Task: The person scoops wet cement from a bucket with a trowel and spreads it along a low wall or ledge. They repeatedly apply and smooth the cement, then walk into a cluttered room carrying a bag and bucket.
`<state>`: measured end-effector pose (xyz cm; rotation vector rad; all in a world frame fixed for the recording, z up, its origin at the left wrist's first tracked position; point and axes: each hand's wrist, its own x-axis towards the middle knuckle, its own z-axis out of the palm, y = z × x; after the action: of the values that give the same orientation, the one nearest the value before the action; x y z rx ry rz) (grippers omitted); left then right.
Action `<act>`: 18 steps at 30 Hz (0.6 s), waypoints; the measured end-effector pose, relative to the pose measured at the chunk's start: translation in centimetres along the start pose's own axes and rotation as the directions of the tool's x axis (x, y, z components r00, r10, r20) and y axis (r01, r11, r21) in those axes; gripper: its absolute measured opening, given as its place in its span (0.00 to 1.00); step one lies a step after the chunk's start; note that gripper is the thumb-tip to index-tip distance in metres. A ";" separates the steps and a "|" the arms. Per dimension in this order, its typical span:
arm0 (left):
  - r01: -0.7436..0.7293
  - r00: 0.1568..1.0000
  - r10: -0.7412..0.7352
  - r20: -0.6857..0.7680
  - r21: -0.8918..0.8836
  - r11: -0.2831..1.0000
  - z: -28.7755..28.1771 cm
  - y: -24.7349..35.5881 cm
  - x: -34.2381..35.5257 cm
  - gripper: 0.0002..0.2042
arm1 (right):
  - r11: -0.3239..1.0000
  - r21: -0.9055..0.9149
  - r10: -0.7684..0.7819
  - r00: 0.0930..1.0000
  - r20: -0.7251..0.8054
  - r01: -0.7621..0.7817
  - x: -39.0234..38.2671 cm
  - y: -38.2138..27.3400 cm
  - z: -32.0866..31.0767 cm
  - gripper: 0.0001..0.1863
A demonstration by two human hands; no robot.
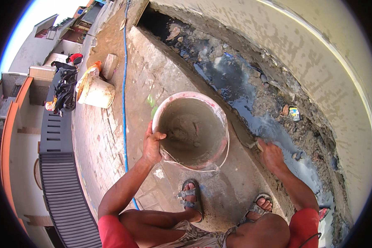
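A pale bucket (pixel 186 95) with a smeared reddish-white rim stands on the concrete ledge before my feet. Wet grey mortar (pixel 190 134) lies inside it. My left hand (pixel 152 148) grips the bucket's left rim, thumb over the edge. To the right of the bucket, over the ledge's ditch-side edge, my right hand (pixel 273 157) is closed round the light handle of a small trowel (pixel 249 144). The trowel's blade points left toward the ledge's side face and shows only in part. The bucket's thin wire handle hangs down along its near side.
An open ditch (pixel 231 87) with dark water, mud and litter runs along the right, below a stained wall (pixel 318 53). A blue hose (pixel 124 82) crosses the paving at left. Beyond it stand a dirty white bucket (pixel 97 91), a block (pixel 109 66) and a black motorbike (pixel 66 84).
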<state>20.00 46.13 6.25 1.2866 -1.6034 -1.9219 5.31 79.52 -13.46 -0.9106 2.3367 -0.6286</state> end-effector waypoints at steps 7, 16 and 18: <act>-0.087 0.982 0.093 0.162 -0.046 0.995 0.2 -0.3 1.5 0.23 | 0.992 0.077 -0.092 0.993 -0.068 0.097 -8.7 -2.3 -11.5 0.27; -0.064 0.927 0.038 0.374 0.059 0.996 0.5 0.9 3.3 0.26 | 0.919 0.322 -0.328 0.894 0.304 0.228 4.7 -11.4 -13.1 0.19; -0.066 0.935 0.047 0.353 0.043 0.997 0.6 0.8 3.4 0.25 | 0.738 0.599 -0.162 0.781 0.603 -0.310 7.0 -13.3 -10.6 0.19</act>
<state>17.48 43.76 5.52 0.9385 -1.8476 -2.1797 0.35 68.02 0.03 -0.5362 1.3565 -0.8913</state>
